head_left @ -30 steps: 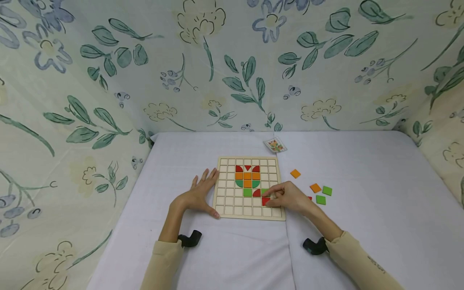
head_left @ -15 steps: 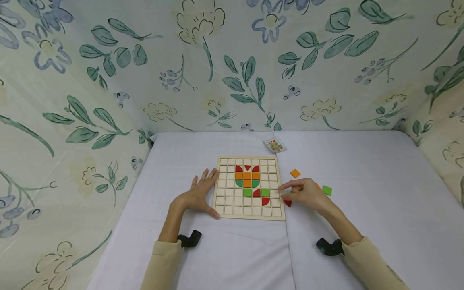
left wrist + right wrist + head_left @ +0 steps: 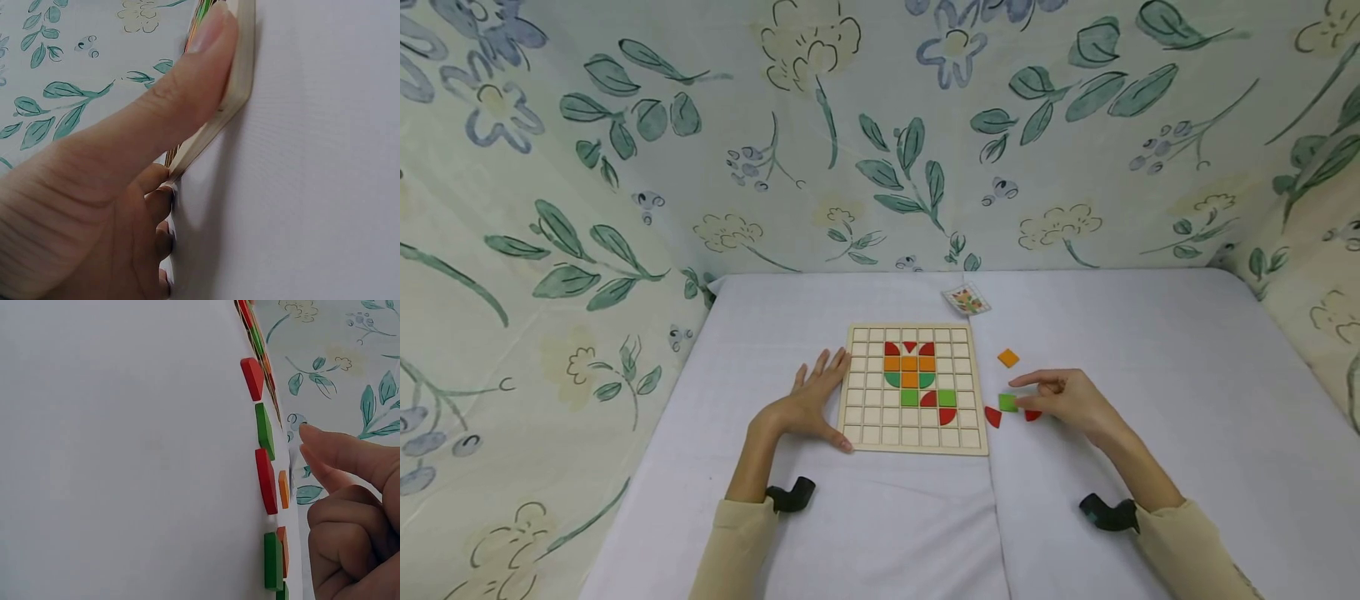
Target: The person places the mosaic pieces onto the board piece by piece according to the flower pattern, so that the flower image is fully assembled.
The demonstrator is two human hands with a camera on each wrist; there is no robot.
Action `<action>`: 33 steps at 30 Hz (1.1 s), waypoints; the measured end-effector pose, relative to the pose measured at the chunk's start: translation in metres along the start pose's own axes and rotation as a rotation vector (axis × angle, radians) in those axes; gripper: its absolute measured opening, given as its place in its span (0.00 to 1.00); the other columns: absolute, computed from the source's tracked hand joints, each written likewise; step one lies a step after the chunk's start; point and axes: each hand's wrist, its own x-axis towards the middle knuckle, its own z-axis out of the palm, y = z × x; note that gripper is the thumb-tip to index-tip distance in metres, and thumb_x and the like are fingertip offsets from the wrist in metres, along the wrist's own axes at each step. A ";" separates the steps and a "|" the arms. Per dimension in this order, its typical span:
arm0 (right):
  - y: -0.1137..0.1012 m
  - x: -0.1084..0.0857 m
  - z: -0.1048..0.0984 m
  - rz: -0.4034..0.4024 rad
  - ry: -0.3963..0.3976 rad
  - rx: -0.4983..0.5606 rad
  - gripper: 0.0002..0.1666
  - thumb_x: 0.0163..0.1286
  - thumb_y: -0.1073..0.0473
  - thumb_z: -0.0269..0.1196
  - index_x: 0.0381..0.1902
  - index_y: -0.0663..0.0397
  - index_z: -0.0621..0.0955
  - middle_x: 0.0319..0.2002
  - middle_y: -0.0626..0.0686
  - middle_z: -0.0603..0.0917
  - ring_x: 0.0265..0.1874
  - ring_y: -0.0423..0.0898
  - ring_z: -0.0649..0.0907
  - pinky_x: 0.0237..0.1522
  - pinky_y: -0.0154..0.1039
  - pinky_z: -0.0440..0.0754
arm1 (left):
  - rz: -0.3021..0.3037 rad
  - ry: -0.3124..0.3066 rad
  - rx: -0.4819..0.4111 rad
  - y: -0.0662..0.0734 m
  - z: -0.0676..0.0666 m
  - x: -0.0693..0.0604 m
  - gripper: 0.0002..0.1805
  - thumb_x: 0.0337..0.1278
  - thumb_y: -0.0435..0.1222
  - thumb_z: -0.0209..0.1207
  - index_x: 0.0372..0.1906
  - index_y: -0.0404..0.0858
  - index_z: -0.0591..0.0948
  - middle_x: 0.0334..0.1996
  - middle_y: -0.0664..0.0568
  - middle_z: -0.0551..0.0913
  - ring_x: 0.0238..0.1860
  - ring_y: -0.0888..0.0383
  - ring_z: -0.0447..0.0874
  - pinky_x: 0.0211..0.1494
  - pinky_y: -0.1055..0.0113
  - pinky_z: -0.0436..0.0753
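A wooden grid board [image 3: 891, 435] lies flat on the table, bearing a flower-like pattern of red, orange and green tiles. My left hand [image 3: 805, 414] rests spread along its left edge; the thumb [image 3: 178, 90] touches the board near its front corner. Right of the board, my right hand [image 3: 1070, 402] hovers over loose tiles, thumb and index finger extended with a gap between them and the other fingers curled. Nothing shows in its fingertips in the right wrist view. A green square tile [image 3: 1007, 402] lies beside its thumb, between a red quarter-circle tile [image 3: 993, 417] and a partly hidden red tile [image 3: 1033, 415].
A loose orange tile [image 3: 1008, 357] lies behind the right hand. In the right wrist view, another orange tile [image 3: 284, 540] and a green tile [image 3: 273, 561] show along the table. A small pattern card [image 3: 967, 299] sits behind the board. A floral cloth [image 3: 820, 192] hangs behind the table.
My right hand has moved off the board to the right, uncovering the green and red tiles beside it and covering others. The left hand has stayed at the board's left edge.
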 end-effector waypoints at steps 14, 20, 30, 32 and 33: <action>0.004 0.011 -0.005 0.036 0.150 -0.038 0.31 0.66 0.50 0.73 0.64 0.56 0.82 0.17 0.46 0.66 0.18 0.43 0.67 0.18 0.36 0.61 | 0.018 0.000 -0.014 -0.004 0.000 -0.001 0.82 0.28 0.54 0.85 0.85 0.38 0.41 0.86 0.45 0.34 0.85 0.42 0.22 0.84 0.35 0.29; -0.001 0.020 0.000 0.089 0.172 -0.046 0.32 0.67 0.51 0.72 0.67 0.55 0.80 0.16 0.45 0.64 0.16 0.42 0.65 0.19 0.35 0.61 | 0.016 -0.004 -0.004 -0.006 0.002 0.000 0.82 0.28 0.55 0.85 0.85 0.38 0.41 0.86 0.46 0.34 0.85 0.42 0.23 0.84 0.36 0.29; -0.007 0.032 0.007 0.101 0.187 -0.046 0.31 0.68 0.54 0.71 0.66 0.57 0.81 0.15 0.45 0.63 0.14 0.44 0.65 0.17 0.34 0.61 | 0.016 -0.008 0.000 -0.006 0.002 -0.001 0.82 0.29 0.56 0.84 0.85 0.39 0.40 0.86 0.46 0.33 0.85 0.43 0.22 0.85 0.37 0.28; -0.008 0.033 0.008 0.094 0.190 -0.045 0.31 0.68 0.54 0.71 0.67 0.58 0.80 0.15 0.46 0.63 0.14 0.44 0.65 0.16 0.35 0.62 | 0.016 -0.009 0.000 -0.007 0.002 -0.001 0.82 0.29 0.56 0.84 0.85 0.40 0.40 0.86 0.47 0.33 0.85 0.44 0.21 0.85 0.37 0.28; -0.007 0.033 0.007 0.093 0.191 -0.047 0.31 0.68 0.54 0.71 0.67 0.57 0.80 0.15 0.46 0.63 0.13 0.44 0.65 0.16 0.35 0.62 | 0.015 -0.009 -0.001 -0.008 0.003 0.000 0.82 0.29 0.56 0.84 0.85 0.40 0.40 0.86 0.48 0.32 0.85 0.44 0.21 0.85 0.37 0.28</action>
